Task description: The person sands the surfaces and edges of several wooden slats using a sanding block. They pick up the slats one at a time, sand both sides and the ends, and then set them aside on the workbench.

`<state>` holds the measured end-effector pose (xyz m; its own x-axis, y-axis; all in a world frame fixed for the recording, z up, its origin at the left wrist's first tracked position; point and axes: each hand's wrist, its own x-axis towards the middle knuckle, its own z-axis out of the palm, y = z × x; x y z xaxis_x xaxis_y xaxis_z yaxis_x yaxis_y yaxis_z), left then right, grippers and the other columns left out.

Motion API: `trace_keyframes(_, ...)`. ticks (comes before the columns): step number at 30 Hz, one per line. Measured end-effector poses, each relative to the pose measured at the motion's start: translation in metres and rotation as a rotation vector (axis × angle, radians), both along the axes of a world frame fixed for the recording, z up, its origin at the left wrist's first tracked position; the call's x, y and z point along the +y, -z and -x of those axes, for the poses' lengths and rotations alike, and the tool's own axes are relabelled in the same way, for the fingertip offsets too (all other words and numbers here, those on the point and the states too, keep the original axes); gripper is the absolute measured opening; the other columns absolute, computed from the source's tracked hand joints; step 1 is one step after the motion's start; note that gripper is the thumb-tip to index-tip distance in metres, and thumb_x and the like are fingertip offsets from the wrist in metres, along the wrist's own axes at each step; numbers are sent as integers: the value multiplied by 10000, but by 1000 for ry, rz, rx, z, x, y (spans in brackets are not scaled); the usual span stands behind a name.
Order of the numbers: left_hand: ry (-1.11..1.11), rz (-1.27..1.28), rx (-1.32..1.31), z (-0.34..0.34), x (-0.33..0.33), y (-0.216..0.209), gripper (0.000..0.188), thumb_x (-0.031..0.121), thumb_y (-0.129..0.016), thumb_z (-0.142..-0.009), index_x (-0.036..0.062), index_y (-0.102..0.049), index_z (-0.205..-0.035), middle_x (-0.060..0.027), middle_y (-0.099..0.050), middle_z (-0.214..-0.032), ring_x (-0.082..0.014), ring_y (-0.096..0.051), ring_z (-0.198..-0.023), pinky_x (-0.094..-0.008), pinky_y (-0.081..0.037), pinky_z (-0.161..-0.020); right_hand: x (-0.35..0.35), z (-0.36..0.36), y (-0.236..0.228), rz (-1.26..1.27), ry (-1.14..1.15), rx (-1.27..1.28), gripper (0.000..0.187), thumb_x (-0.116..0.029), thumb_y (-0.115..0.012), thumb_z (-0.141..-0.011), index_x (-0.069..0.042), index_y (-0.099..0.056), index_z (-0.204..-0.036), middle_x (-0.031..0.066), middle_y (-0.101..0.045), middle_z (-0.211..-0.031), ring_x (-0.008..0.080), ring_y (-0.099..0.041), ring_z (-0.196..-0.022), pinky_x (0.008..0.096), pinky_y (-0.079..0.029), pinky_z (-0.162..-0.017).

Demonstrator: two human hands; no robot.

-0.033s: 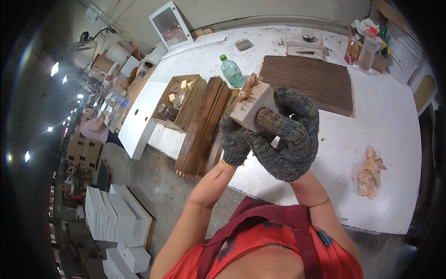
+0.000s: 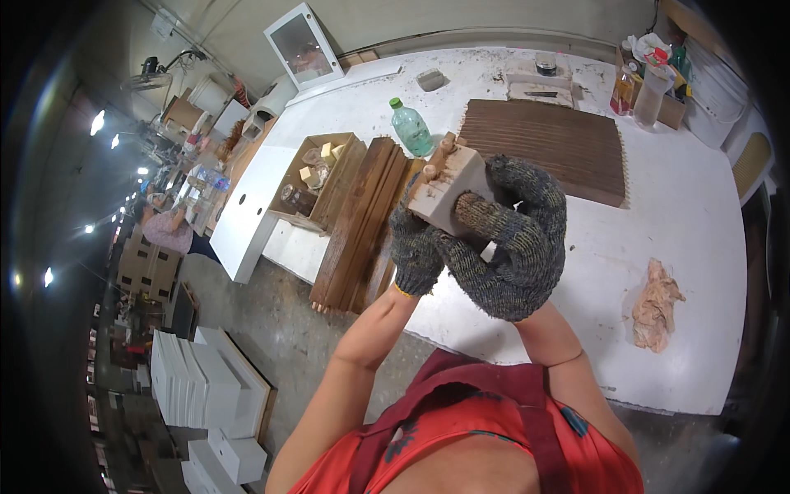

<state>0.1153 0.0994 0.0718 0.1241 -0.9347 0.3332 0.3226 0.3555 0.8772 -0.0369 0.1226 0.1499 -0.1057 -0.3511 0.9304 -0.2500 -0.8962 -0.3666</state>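
Dark knitted gloves cover both of my hands, which are together above the near side of the white table (image 2: 592,313). Between them is a pale block (image 2: 461,188) with a rough brown wooden edge and small rounded wooden knobs along its far left side. My left hand (image 2: 415,251) grips it from the left and below, its fingers partly hidden behind it. My right hand (image 2: 522,247) curls around its right side, fingers pressed against the pale face. Beneath and to the left lie long brown wooden boards (image 2: 354,226), partly covered by my left glove.
A brown slatted panel (image 2: 543,148) lies beyond my hands. Left of the boards stands a wooden box (image 2: 329,193) with small blocks and a jar. A green bottle (image 2: 410,128) stands behind the block. Crumpled tan paper (image 2: 656,306) lies at right; bottles (image 2: 654,95) stand far right.
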Motion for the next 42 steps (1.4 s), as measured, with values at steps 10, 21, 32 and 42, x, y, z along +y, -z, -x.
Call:
trace_keyframes(10,-124,12,-373,21,15,-49,400,40,-735,-812,47,-601,-1189,10,-656,-1009,-76,-566,-838,-239,-483,-722,-64,20,14,-188,41,-198,387,-84,-773,-741,-98,-641,-1105,99,-600,-1149,236,-587,-1054,351,-497,-890)
trace_keyframes(21,195,193,59,-16,-5,-55,376,149,-609,-909,19,-507,-1247,-99,-594,-1173,-227,-563,-1056,-331,-451,-904,-39,20,23,-451,-426,-485,350,-87,-703,-830,-34,-613,-1164,82,-627,-1126,164,-598,-1005,295,-515,-843)
trace_keyframes(32,72,70,398,-25,-12,-5,462,272,-458,-998,64,-365,-1400,-79,-477,-1327,-186,-482,-1183,-332,-405,-1020,-47,-49,-49,209,-239,-20,423,-251,-748,-766,-171,-658,-1172,136,-567,-1209,301,-537,-1101,405,-444,-940)
trace_keyframes(42,-402,605,-799,-42,-15,-12,480,171,-541,-958,58,-353,-1385,-123,-463,-1360,-217,-515,-1180,-344,-469,-1008,-67,-42,-25,268,-182,119,437,-243,-737,-786,-134,-643,-1200,186,-544,-1219,349,-508,-1137,444,-425,-961)
